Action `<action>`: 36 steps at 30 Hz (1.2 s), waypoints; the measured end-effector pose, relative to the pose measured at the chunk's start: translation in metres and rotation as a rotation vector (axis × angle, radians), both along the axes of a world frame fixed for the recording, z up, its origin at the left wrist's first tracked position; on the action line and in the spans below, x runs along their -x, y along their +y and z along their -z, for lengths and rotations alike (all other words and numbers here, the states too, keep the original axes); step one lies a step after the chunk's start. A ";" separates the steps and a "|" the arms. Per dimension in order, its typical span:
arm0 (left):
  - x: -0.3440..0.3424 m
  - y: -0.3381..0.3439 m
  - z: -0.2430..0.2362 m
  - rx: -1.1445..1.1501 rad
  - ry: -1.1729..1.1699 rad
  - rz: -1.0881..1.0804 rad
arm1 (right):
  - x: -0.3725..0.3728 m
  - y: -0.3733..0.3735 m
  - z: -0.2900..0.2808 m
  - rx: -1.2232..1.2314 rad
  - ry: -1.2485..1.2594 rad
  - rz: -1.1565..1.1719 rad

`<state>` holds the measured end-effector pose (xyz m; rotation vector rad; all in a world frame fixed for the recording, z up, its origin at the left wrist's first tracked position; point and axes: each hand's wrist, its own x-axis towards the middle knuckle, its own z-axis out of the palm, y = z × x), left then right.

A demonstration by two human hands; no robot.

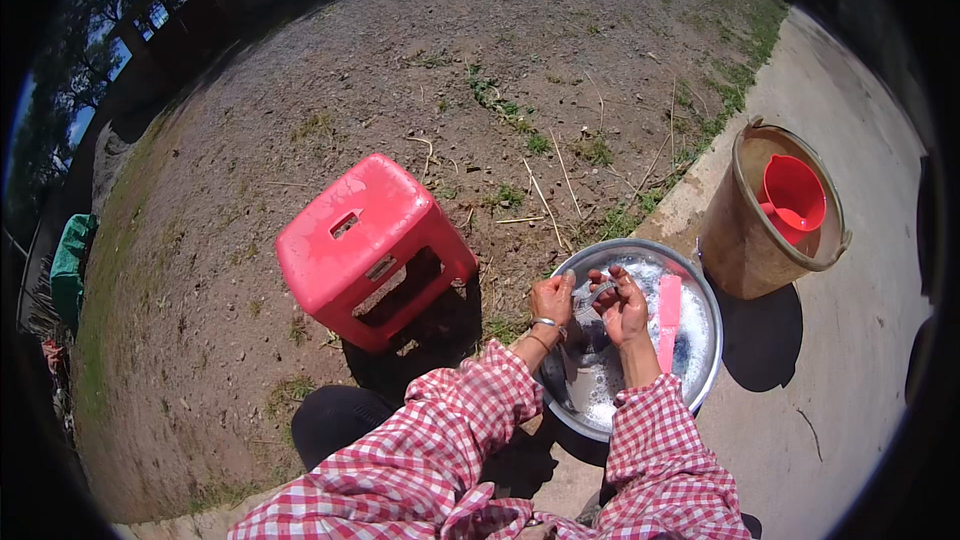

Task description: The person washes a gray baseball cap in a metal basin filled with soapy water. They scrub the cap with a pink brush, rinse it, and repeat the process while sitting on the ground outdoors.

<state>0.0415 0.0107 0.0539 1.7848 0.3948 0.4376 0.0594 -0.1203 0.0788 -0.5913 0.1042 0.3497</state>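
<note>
Over a round metal basin [714,340] of sudsy water, both my hands are close together. My left hand [552,304], with a bracelet at the wrist, is closed on one side of a grey, strap-like thing [603,290]; its exact kind I cannot make out. Palm up and fingers curled, my right hand [627,315] pinches the other end of it. Below, in the water between my wrists, is something greyish, partly hidden by foam. A pink brush [669,320] with a long handle lies in the basin, right of my right hand.
Behind the basin to the right stands a brown bucket [735,240] with a red scoop [795,195] inside. A red plastic stool [350,230] is on the dirt to the left. Concrete paving [800,80] runs along the right; a green bag [72,265] lies far left.
</note>
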 end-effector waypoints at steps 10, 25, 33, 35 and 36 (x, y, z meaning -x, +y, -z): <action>0.020 -0.036 -0.008 0.464 0.191 0.206 | 0.009 0.030 -0.014 1.301 -0.456 0.650; 0.001 -0.024 0.045 -0.276 0.264 0.117 | -0.016 -0.026 0.077 1.891 -0.646 0.041; 0.009 -0.025 0.053 -0.494 0.777 0.594 | -0.016 -0.037 0.102 1.923 -0.924 -0.314; 0.006 -0.017 0.065 -0.247 0.649 0.481 | -0.032 -0.047 0.071 1.871 -0.829 -0.501; 0.003 -0.012 0.072 -0.079 0.581 0.369 | -0.031 -0.049 0.054 1.830 -0.706 -0.474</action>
